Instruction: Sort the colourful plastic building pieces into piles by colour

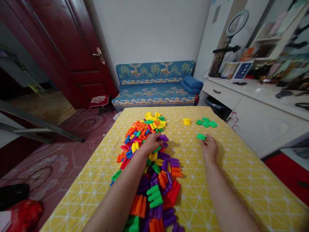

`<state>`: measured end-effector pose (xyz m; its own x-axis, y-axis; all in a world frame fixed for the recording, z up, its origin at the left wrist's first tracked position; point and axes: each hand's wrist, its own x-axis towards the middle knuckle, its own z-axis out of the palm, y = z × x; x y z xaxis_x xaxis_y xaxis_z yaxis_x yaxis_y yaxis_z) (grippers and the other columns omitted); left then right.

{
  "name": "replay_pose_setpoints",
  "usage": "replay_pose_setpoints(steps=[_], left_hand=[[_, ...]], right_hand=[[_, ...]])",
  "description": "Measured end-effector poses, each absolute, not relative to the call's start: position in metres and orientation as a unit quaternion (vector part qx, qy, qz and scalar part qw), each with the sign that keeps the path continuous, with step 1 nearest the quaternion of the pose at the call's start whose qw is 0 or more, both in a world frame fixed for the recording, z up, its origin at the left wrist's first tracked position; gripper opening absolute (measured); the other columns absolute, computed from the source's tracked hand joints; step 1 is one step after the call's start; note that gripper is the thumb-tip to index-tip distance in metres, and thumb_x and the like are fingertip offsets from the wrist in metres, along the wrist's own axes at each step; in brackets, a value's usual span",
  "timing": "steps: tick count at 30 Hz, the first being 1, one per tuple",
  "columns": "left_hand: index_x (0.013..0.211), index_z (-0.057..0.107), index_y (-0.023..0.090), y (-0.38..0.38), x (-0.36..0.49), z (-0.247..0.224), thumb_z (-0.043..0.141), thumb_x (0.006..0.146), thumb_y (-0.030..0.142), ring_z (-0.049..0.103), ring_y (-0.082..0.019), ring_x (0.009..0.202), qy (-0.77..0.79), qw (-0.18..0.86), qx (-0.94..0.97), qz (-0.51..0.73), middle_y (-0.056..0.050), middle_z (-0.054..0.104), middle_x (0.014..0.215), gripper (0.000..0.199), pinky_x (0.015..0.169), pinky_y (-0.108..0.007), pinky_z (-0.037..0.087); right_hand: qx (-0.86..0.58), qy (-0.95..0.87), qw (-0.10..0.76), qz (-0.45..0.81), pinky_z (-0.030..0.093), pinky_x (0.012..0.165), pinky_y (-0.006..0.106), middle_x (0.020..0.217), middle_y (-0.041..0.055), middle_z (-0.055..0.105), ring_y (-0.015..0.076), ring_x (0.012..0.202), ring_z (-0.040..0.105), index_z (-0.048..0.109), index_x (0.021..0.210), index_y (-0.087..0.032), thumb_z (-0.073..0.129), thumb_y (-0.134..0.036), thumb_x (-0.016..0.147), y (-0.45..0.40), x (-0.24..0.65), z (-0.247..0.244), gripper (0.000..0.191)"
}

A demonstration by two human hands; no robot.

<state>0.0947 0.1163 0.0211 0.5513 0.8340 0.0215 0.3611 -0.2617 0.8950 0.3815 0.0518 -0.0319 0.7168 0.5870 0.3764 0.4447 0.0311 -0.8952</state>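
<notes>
My left hand [152, 142] reaches into a long heap of colourful plastic toy blocks [138, 203], each made of joined bullet-shaped tubes. Its fingers close on a purple block [163, 138] at the heap's right side; the fingertips are partly hidden. My right hand [209, 147] pinches a green block [201, 137] just above the yellow tablecloth, right of the heap. Beyond that hand lies a small group of green blocks [206, 122]. One yellow block [186, 121] sits apart, between this group and the heap.
A yellow patterned cloth [193, 199] covers the table. Behind it stands a blue sofa [154, 90] with deer on its cover. At right is a white dresser [263, 109] with a ring light [238, 22]. A red door [70, 42] and a small stool [99, 101] are at left.
</notes>
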Motion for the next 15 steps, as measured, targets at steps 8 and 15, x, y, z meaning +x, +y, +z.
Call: replay_pose_setpoints(steps=[8, 15], left_hand=[[0.091, 0.067, 0.013, 0.118, 0.095, 0.018, 0.059, 0.079, 0.015, 0.070, -0.020, 0.072, 0.405, 0.426, 0.769, 0.253, -0.005, 0.074, 0.075, 0.014, 0.069, -0.028, 0.053], [0.094, 0.069, 0.012, 0.112, 0.099, 0.030, 0.059, 0.079, 0.012, 0.069, -0.019, 0.074, 0.432, 0.404, 0.774, 0.224, -0.003, 0.073, 0.076, 0.019, 0.071, -0.027, 0.052]], right_hand=[[-0.830, -0.373, 0.414, -0.039, 0.043, 0.084, 0.041, 0.090, 0.0133, 0.067, 0.0261, 0.088, 0.056, 0.072, 0.086, -0.016, 0.052, -0.034, 0.077, 0.040, 0.387, -0.023, 0.028], [-0.915, -0.298, 0.260, -0.079, 0.038, 0.091, 0.049, 0.117, 0.0184, 0.060, 0.0363, 0.114, 0.047, 0.071, 0.092, -0.016, 0.052, -0.037, 0.079, 0.052, 0.392, -0.022, 0.031]])
